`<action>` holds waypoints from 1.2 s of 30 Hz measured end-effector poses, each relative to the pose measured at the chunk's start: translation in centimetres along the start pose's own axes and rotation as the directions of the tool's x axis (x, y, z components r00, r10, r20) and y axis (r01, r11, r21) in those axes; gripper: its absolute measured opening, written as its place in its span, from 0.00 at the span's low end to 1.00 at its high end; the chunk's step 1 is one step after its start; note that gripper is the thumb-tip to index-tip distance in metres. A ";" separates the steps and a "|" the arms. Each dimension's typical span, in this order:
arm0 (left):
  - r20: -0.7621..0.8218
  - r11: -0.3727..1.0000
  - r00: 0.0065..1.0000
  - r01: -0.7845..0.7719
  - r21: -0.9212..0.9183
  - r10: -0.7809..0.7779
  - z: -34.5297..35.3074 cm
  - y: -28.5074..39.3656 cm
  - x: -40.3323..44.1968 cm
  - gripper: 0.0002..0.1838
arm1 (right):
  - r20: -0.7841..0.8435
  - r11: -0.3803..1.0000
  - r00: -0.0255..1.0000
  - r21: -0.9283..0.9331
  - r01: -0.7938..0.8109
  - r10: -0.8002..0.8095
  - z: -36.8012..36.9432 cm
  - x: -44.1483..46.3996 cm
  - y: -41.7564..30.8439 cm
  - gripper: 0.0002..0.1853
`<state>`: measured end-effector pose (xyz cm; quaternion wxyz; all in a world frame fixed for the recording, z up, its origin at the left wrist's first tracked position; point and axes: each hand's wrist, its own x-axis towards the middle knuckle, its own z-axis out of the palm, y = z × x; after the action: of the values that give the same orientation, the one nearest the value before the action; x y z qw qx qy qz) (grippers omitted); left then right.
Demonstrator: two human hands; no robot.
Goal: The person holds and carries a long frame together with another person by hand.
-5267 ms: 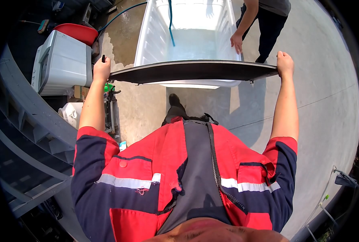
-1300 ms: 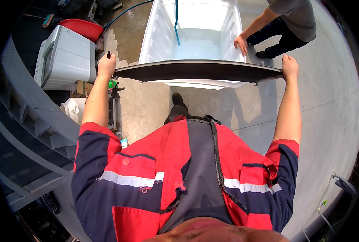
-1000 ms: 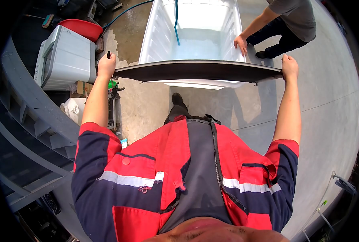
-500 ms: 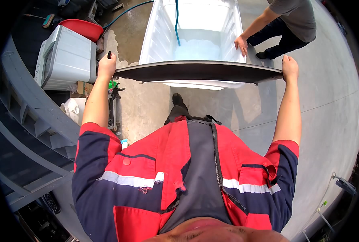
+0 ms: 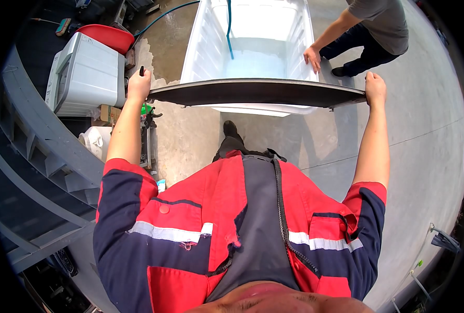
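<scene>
A wide, thin dark panel (image 5: 258, 94) stretches in front of me, its near face toward me and its exact kind unclear. My left hand (image 5: 139, 84) is closed around its left end, with a small black piece sticking up at the fingers. At the opposite end, my right hand (image 5: 375, 88) grips the panel's edge. Behind the panel stands a large white plastic tub (image 5: 196, 52) holding some water (image 5: 258, 57). The panel hides part of the tub's near side; whether they touch I cannot tell.
A blue-green hose (image 5: 229, 31) hangs into the tub. At the tub's right rim rests another person's hand (image 5: 312, 57). To the left are a white washing-machine-like box (image 5: 91, 73), a red basin (image 5: 106, 37), a cardboard box (image 5: 108, 115) and grey metal framing (image 5: 49, 135).
Both hands and the panel hold nearly the same position. The water in the tub looks clearer and less whitish than before.
</scene>
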<state>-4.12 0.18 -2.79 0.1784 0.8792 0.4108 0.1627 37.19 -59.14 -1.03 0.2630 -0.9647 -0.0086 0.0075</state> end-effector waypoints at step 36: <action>0.021 1.000 1.000 0.003 0.007 -0.003 -0.6 0.8 -0.4 0.20 | -0.036 1.000 0.999 0.005 0.030 -0.029 0.2 -0.1 0.3 0.24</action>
<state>-4.11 -0.47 -1.98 0.1797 0.8807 0.4110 0.1518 37.07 -59.32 -1.34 0.2659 -0.9637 -0.0182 -0.0137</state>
